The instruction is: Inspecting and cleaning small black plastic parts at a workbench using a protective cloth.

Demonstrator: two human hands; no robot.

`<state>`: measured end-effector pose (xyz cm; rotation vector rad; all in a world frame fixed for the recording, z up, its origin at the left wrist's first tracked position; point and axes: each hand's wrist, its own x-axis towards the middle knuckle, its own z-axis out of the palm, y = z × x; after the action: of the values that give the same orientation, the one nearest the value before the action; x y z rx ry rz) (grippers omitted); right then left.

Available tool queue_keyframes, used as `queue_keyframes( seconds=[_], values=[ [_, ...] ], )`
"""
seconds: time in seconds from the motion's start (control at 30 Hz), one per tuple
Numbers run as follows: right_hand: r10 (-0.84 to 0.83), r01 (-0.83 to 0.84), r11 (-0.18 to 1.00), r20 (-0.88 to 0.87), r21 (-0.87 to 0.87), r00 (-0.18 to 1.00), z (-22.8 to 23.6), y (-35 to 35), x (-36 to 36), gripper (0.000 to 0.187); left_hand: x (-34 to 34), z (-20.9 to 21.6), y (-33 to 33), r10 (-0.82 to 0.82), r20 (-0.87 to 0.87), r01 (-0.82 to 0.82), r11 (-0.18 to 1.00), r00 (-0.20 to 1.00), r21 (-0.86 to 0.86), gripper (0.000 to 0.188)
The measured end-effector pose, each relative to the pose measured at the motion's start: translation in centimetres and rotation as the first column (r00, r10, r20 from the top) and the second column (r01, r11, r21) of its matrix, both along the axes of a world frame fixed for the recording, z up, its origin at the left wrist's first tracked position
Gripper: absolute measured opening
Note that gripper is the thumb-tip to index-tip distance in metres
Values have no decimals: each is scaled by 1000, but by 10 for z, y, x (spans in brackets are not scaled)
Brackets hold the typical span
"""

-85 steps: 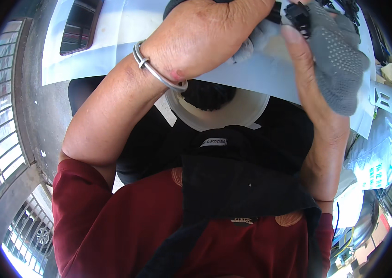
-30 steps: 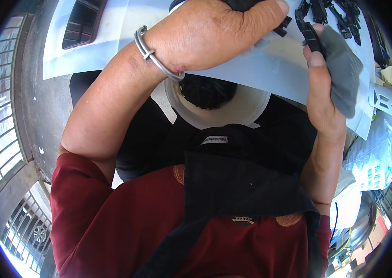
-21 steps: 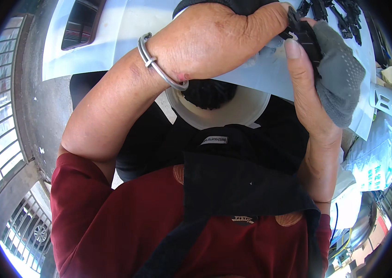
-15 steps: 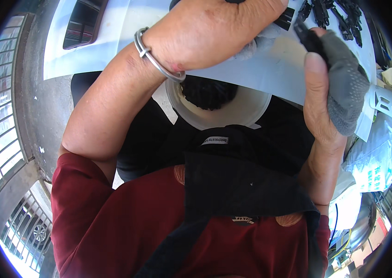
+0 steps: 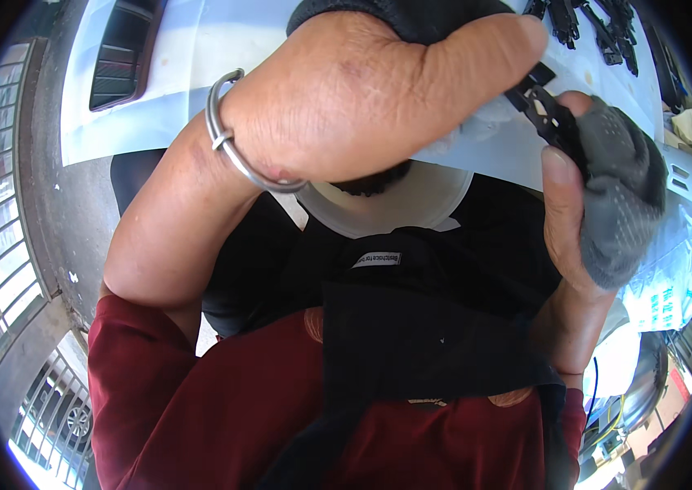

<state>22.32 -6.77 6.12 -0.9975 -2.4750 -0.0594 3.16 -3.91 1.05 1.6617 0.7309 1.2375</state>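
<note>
My right hand [image 5: 616,188], in a grey fingerless glove, pinches a narrow black slotted part [image 5: 557,122] between bare thumb and fingertip. My left hand [image 5: 379,90] reaches in above the table with its thumb stretched toward that part, close to its upper end. Its fingers are bent underneath, in a black glove [image 5: 419,18], and what they hold is hidden behind the hand. A metal bangle [image 5: 227,143] circles the left wrist. Several similar black parts [image 5: 607,33] lie at the far right of the table.
A white sheet [image 5: 191,90] covers the table, with a dark phone-like slab [image 5: 124,57] at its left. Below the table edge, a pale bucket [image 5: 436,200] holds something black, mostly hidden by my left hand. Plastic bags [image 5: 673,261] stand at the right.
My left hand has come nearer and its thumb has moved right, toward the black part. The right hand has dropped slightly, and the part in it now shows its slots.
</note>
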Motion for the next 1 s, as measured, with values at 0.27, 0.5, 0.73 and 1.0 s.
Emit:
queue_keyframes(
  seconds=[0.27, 0.5, 0.73, 1.0],
  values=[
    [-234, 219, 972, -253, -85, 939, -7, 0, -5, 29, 12, -16, 11, 101, -44, -90, 976, 994, 198, 17],
    [-313, 303, 950, 197, 78, 929, 3, -9, -7, 24, 6, 19, 5, 153, -243, -89, 963, 958, 256, 18],
    [-266, 244, 964, 328, 108, 906, -4, -20, -26, 21, 3, 0, -14, 131, -183, -134, 991, 974, -5, 29],
    [-90, 81, 996, 251, 46, 964, -17, -16, -25, 15, 13, -2, -17, 148, -167, -108, 967, 975, 232, 25]
  ],
)
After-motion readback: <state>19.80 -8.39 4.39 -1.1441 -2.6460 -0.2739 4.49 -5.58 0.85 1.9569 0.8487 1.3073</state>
